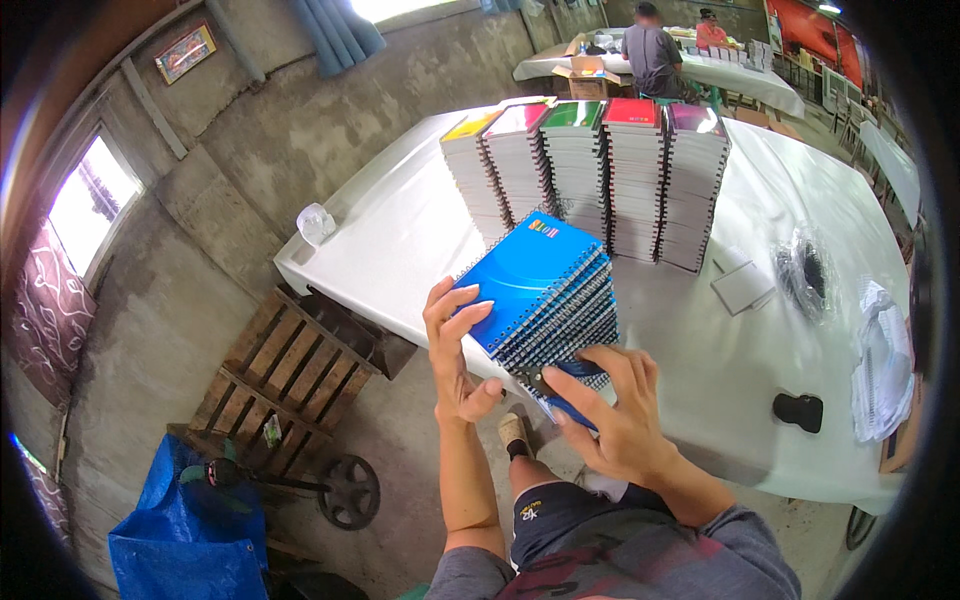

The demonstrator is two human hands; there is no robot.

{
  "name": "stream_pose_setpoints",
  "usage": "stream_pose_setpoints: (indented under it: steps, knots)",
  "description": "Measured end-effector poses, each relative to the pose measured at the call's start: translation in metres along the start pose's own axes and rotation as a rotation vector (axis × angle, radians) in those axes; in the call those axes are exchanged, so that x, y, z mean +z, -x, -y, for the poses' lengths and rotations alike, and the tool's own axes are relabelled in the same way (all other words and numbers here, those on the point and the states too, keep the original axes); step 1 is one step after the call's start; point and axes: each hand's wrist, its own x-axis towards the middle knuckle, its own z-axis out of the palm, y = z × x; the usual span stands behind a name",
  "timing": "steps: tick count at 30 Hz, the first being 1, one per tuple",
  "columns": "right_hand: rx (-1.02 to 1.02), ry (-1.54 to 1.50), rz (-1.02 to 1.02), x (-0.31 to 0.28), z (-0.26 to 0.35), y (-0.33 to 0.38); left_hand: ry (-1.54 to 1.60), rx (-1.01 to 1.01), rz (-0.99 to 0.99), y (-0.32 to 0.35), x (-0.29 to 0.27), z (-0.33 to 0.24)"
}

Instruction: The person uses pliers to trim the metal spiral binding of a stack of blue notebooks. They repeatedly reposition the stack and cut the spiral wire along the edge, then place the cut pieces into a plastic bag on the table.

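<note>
Our white-covered table (700, 400) carries a row of five tall notebook stacks (575, 175). Nearer us, the blue-covered notebook stack (535, 265) stands just beyond and between our hands, coils facing right. Our right hand (622, 420) grips blue-handled pliers; our left hand (452, 365) is open, fingers resting on the top cover, thumb apart. The pliers' (538, 381) head meets the lower coils.

Five tall notebook stacks (576, 170), one blue-covered notebook pile (545, 285), one blue-handled tool (538, 380), two distant people (652, 58)
</note>
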Motion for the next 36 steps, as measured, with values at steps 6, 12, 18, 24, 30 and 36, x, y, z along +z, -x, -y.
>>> stream_pose_setpoints:
  steps: [6, 12, 18, 24, 30, 36]
  knots:
    - [-0.008, 0.100, -0.022, 0.007, 0.000, -0.003, 0.028, -0.057, 0.037, 0.001, -0.002, -0.001]
    - [-0.003, 0.103, 0.016, 0.010, 0.000, -0.004, 0.021, -0.009, -0.011, 0.002, 0.002, 0.002]
    - [0.006, -0.026, 0.027, 0.012, -0.002, -0.002, -0.007, 0.012, -0.021, 0.002, 0.004, 0.001]
    - [0.345, -0.865, 0.236, 0.010, 0.001, -0.003, -0.025, 0.030, -0.046, 0.003, 0.006, 0.002]
    - [0.407, -0.900, 0.310, 0.003, -0.001, -0.007, -0.033, 0.025, -0.035, 0.004, 0.003, 0.002]
    - [0.070, -0.020, 0.046, 0.013, -0.003, 0.007, -0.002, 0.008, -0.036, 0.003, 0.004, 0.003]
